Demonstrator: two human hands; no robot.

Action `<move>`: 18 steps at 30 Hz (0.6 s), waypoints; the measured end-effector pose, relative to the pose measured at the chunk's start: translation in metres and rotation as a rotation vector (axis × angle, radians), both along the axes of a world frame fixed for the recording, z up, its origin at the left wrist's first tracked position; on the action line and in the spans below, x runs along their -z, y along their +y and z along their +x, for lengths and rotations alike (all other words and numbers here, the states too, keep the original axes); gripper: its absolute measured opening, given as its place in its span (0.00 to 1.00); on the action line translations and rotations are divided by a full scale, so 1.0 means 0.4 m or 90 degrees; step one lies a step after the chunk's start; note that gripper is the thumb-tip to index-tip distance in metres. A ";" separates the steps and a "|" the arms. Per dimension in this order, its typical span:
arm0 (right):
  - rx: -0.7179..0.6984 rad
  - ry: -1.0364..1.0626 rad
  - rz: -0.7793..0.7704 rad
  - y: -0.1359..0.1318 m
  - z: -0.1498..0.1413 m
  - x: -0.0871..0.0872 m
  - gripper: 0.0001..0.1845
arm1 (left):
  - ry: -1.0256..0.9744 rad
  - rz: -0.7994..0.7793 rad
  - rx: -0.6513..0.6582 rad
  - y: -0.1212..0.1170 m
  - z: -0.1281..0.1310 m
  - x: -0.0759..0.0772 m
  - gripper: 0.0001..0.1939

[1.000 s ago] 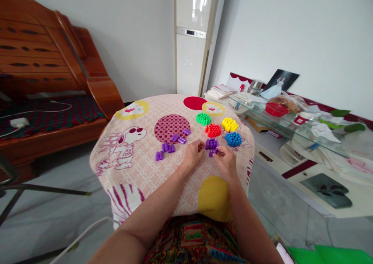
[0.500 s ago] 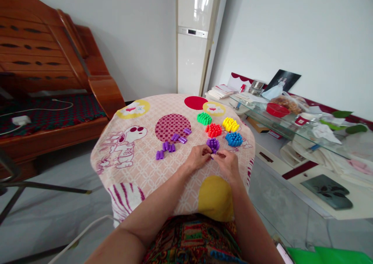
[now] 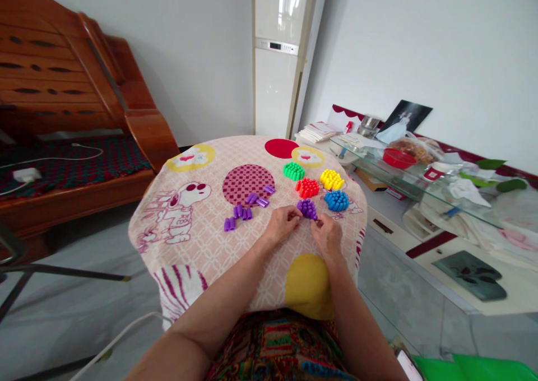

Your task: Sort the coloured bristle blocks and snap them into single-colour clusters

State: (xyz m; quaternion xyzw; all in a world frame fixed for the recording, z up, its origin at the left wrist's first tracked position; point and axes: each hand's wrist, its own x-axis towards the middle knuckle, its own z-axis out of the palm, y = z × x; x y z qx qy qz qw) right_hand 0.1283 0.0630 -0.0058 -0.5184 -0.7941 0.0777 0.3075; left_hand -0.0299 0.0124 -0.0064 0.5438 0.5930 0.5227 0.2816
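While at the purple cluster (image 3: 306,208), left hand (image 3: 281,224) and right hand (image 3: 328,235) low, fingers (image 3: 293,211) half-curled, hold unclear.

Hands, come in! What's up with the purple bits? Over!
Left hand, right hand at purple cluster. Loose purple pieces farther left. Red cluster just beyond, not blocking.

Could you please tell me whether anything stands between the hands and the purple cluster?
Nothing visible does; the left hand and the right hand are at the near side of the purple cluster.

Small pieces (image 3: 306,207) — purple, red, green, yellow, blue; tablecloth (image 3: 218,252) — pink, white-latticed.
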 end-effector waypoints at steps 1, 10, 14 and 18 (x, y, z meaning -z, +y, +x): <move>0.003 0.000 -0.001 0.001 -0.001 0.001 0.09 | -0.002 0.004 -0.015 0.000 -0.006 -0.004 0.09; -0.026 0.057 -0.004 0.008 0.002 0.022 0.10 | -0.022 0.053 -0.188 -0.006 -0.071 -0.023 0.08; -0.053 0.107 -0.032 -0.010 0.005 0.015 0.12 | 0.017 0.049 -0.112 -0.006 -0.056 -0.017 0.08; -0.112 0.175 -0.034 -0.024 0.011 0.003 0.22 | 0.110 0.020 -0.052 -0.007 -0.036 -0.016 0.09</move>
